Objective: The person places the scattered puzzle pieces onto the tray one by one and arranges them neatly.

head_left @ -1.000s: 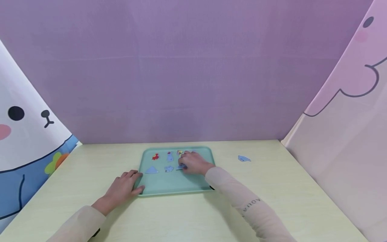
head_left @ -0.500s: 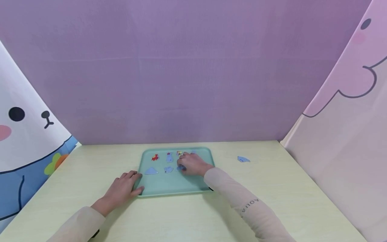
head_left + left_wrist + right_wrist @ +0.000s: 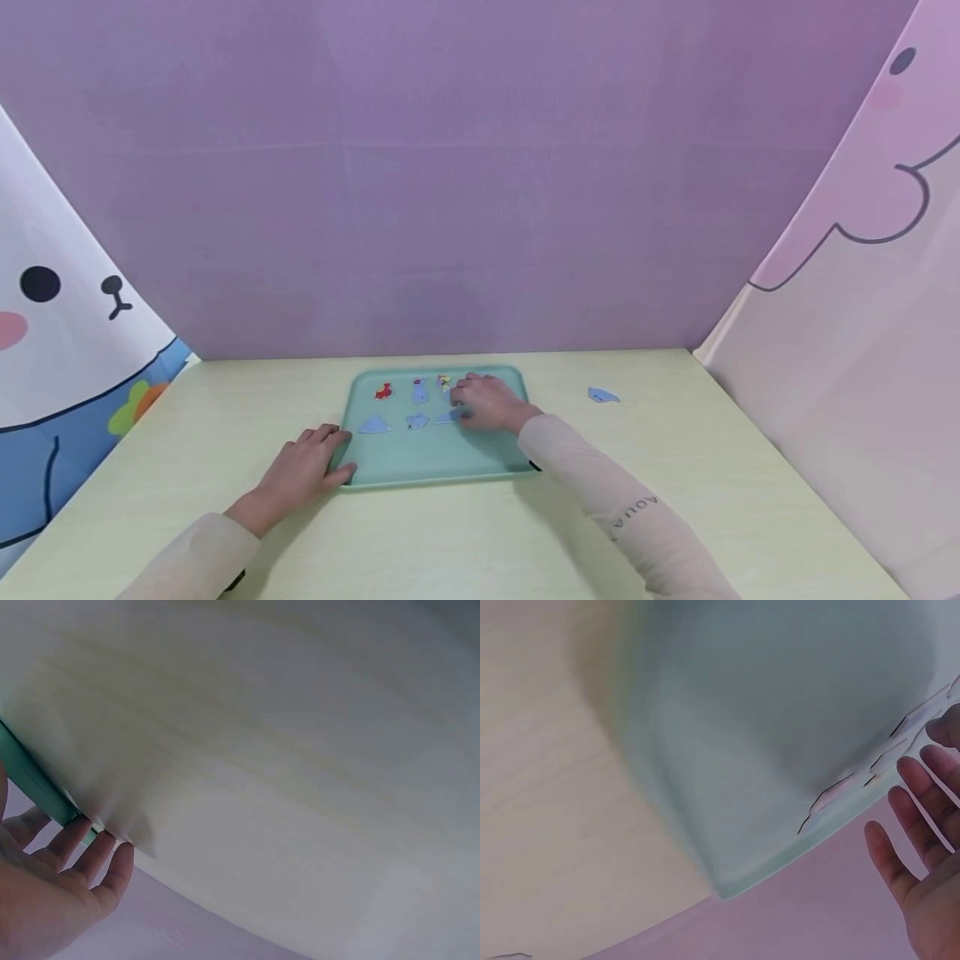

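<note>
A pale green tray [image 3: 420, 479] lies on the table with several flat cut-out pieces in it. My left hand [image 3: 303, 467] rests at its left rim, thumb and index finger touching the edge, the other fingers outside. Over the tray's right part is my right hand [image 3: 489, 403], its fingers [image 3: 922, 817] loosely extended and apart in the right wrist view. Just left of its thumb lies a blue piece [image 3: 446, 417], partly covered. Beside that are another blue piece [image 3: 417, 422] and a blue triangle [image 3: 374, 425]. The back row has a red piece [image 3: 383, 391], a tall blue piece [image 3: 420, 392] and a multicoloured piece [image 3: 444, 381].
One blue piece [image 3: 603, 395] lies on the pale wooden table [image 3: 420, 542], right of the tray. A purple cloth [image 3: 450, 208] hangs behind the table. Printed cartoon cloths stand along the left and right sides.
My right hand has let go of the blue piece in the front row and moved slightly right, with its fingers loosened. The left hand stays at the tray's rim.
</note>
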Demonstrator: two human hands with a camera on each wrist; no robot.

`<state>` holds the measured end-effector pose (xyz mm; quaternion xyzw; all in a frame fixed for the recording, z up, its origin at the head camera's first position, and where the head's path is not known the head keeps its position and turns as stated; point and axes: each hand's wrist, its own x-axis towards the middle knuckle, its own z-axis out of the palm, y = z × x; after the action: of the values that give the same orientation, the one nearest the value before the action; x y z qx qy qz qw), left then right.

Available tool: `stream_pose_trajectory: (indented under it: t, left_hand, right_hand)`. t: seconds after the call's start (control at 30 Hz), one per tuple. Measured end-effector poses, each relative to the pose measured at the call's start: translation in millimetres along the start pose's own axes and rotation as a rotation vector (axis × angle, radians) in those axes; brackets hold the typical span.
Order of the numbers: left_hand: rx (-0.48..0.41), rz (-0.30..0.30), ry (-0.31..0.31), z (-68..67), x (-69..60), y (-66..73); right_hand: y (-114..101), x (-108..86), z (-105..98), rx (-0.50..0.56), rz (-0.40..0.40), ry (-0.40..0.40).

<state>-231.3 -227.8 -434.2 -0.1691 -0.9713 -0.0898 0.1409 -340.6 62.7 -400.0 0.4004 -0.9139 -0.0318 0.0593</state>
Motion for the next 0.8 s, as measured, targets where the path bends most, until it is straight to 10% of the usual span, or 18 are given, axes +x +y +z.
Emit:
stream_pose_trajectory:
  t: [0.8]
  left_hand:
    - [-0.001, 0.010, 0.013, 0.1, -0.4, 0.1]
  right_hand:
    - [55, -51.2, 2, 0.128, 0.146, 0.062]
